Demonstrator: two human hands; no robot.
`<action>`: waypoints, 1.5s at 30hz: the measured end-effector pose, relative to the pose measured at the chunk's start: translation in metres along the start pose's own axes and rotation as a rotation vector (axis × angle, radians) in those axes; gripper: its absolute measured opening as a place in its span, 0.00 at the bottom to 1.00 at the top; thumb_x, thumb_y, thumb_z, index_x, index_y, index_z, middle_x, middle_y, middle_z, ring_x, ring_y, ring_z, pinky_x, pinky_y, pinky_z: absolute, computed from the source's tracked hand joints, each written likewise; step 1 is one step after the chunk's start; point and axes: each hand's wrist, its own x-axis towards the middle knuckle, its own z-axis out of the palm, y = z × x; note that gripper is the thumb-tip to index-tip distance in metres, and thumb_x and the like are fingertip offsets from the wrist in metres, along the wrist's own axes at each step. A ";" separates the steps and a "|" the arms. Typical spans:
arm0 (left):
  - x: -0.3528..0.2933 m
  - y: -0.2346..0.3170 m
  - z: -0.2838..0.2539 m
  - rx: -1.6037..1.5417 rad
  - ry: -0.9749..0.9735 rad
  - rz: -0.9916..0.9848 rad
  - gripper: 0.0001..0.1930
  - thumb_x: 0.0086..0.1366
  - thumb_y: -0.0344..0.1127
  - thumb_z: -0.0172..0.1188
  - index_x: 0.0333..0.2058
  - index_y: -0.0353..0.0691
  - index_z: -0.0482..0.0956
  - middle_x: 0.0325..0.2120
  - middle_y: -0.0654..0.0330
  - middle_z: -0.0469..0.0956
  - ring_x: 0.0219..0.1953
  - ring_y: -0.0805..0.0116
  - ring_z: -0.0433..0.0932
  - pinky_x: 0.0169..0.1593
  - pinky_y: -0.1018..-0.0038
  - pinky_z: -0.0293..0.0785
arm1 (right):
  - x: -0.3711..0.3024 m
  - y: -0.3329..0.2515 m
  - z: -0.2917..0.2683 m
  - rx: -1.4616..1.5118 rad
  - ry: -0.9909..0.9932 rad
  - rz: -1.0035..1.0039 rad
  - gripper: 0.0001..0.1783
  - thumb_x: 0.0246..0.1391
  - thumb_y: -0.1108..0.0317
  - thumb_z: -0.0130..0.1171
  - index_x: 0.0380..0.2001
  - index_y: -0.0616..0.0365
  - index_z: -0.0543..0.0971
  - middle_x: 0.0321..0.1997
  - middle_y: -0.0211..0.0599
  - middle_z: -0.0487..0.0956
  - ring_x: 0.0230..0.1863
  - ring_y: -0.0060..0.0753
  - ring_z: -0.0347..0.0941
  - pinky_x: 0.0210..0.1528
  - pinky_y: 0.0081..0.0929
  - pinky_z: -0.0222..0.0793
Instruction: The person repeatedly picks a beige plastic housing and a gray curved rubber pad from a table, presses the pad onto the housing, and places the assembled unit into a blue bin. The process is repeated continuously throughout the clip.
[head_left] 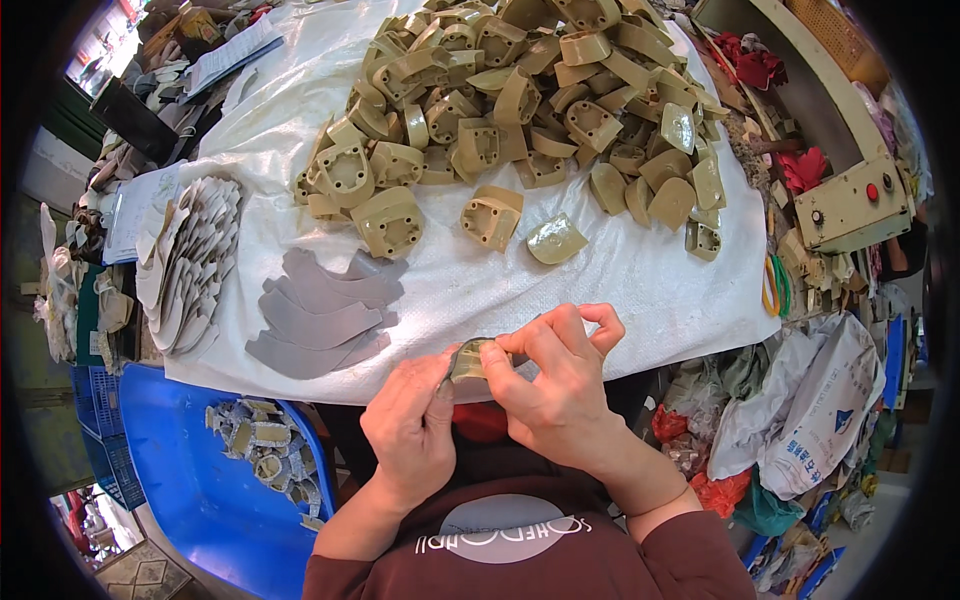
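Observation:
Close to my body, at the near edge of the white sheet (660,300), both hands hold one khaki plastic shoe heel (468,363). A dark grey strip curves along its rim. My left hand (408,425) pinches the heel's left side, fingers closed. My right hand (560,400) has thumb and index finger pressed on its top right; the little finger sticks out. The fingers hide much of the heel. Thin grey curved pieces (320,325) lie fanned out to the left. Beyond the hands, two loose heels (557,240) sit in front of a large heap of khaki heels (480,145).
Pale curved pieces (190,265) are stacked at the sheet's left edge. Below them stands a blue tub (190,490) holding several patterned, covered heels (265,437). At right are a machine box with buttons (850,208), rubber bands (780,285) and plastic bags (820,405).

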 end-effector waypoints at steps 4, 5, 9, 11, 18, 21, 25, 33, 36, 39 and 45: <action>-0.003 0.006 0.003 0.073 0.019 0.008 0.12 0.60 0.22 0.57 0.43 0.30 0.78 0.35 0.47 0.80 0.33 0.56 0.79 0.38 0.72 0.75 | -0.001 0.011 0.008 0.064 0.037 -0.010 0.23 0.29 0.71 0.65 0.37 0.47 0.76 0.31 0.23 0.71 0.37 0.30 0.66 0.45 0.45 0.47; -0.004 0.007 0.002 0.063 0.024 -0.024 0.11 0.59 0.23 0.58 0.42 0.30 0.78 0.35 0.47 0.80 0.33 0.56 0.79 0.38 0.72 0.75 | -0.002 0.014 0.011 0.080 0.057 -0.020 0.24 0.29 0.71 0.65 0.37 0.47 0.76 0.30 0.23 0.71 0.37 0.31 0.66 0.45 0.45 0.47; 0.000 -0.014 0.002 -0.159 0.062 0.018 0.11 0.55 0.26 0.64 0.39 0.35 0.80 0.29 0.55 0.78 0.26 0.63 0.73 0.31 0.74 0.71 | -0.002 0.016 0.012 0.326 0.051 -0.017 0.23 0.33 0.75 0.65 0.39 0.50 0.75 0.30 0.24 0.72 0.35 0.33 0.65 0.45 0.42 0.48; 0.005 -0.022 0.002 -0.189 0.041 0.112 0.09 0.53 0.27 0.66 0.35 0.38 0.81 0.25 0.60 0.76 0.23 0.67 0.69 0.28 0.76 0.67 | -0.004 0.021 0.014 0.495 0.030 -0.027 0.22 0.32 0.73 0.66 0.38 0.53 0.77 0.29 0.26 0.71 0.37 0.32 0.65 0.46 0.41 0.47; 0.010 -0.005 0.008 -0.066 0.039 0.222 0.08 0.50 0.28 0.68 0.27 0.38 0.76 0.16 0.63 0.66 0.21 0.66 0.63 0.24 0.76 0.60 | -0.001 0.021 0.002 0.589 -0.147 -0.048 0.20 0.34 0.75 0.66 0.37 0.55 0.77 0.29 0.25 0.71 0.36 0.31 0.65 0.47 0.40 0.48; 0.005 -0.009 0.008 -0.064 0.053 0.246 0.10 0.48 0.28 0.69 0.27 0.38 0.76 0.15 0.63 0.65 0.21 0.65 0.64 0.24 0.76 0.61 | 0.001 0.017 -0.002 0.538 -0.193 -0.085 0.20 0.33 0.76 0.65 0.36 0.54 0.76 0.30 0.24 0.72 0.37 0.31 0.65 0.48 0.41 0.48; 0.004 -0.004 0.016 -0.098 0.165 0.315 0.11 0.43 0.26 0.70 0.28 0.41 0.78 0.19 0.65 0.68 0.25 0.65 0.66 0.27 0.76 0.61 | -0.002 0.020 0.002 0.525 -0.006 -0.128 0.20 0.34 0.74 0.65 0.37 0.53 0.76 0.35 0.24 0.76 0.39 0.32 0.66 0.48 0.41 0.51; 0.009 -0.014 -0.009 0.044 0.125 0.322 0.14 0.38 0.23 0.68 0.27 0.46 0.81 0.24 0.67 0.68 0.29 0.65 0.66 0.33 0.72 0.62 | 0.005 0.005 -0.005 0.540 0.028 0.021 0.20 0.44 0.65 0.67 0.40 0.57 0.74 0.51 0.42 0.73 0.41 0.42 0.68 0.49 0.40 0.61; 0.012 -0.010 -0.013 -0.004 0.143 0.277 0.14 0.38 0.23 0.69 0.27 0.46 0.81 0.24 0.66 0.67 0.30 0.65 0.66 0.34 0.72 0.63 | -0.015 0.005 0.004 0.626 0.145 0.192 0.20 0.48 0.64 0.66 0.42 0.58 0.74 0.48 0.47 0.73 0.41 0.45 0.70 0.45 0.37 0.66; 0.012 0.001 -0.006 -0.137 0.170 0.263 0.13 0.39 0.22 0.68 0.26 0.46 0.80 0.24 0.65 0.67 0.31 0.63 0.66 0.37 0.71 0.65 | -0.027 0.003 0.013 1.237 -0.014 0.625 0.19 0.56 0.63 0.60 0.47 0.61 0.70 0.41 0.43 0.76 0.41 0.36 0.74 0.46 0.32 0.71; 0.005 -0.003 0.002 -0.248 -0.025 0.338 0.18 0.39 0.20 0.65 0.32 0.40 0.75 0.33 0.59 0.75 0.35 0.62 0.78 0.38 0.71 0.67 | -0.026 0.008 0.010 1.730 0.044 0.733 0.14 0.67 0.64 0.39 0.43 0.65 0.67 0.47 0.53 0.76 0.49 0.39 0.74 0.53 0.36 0.71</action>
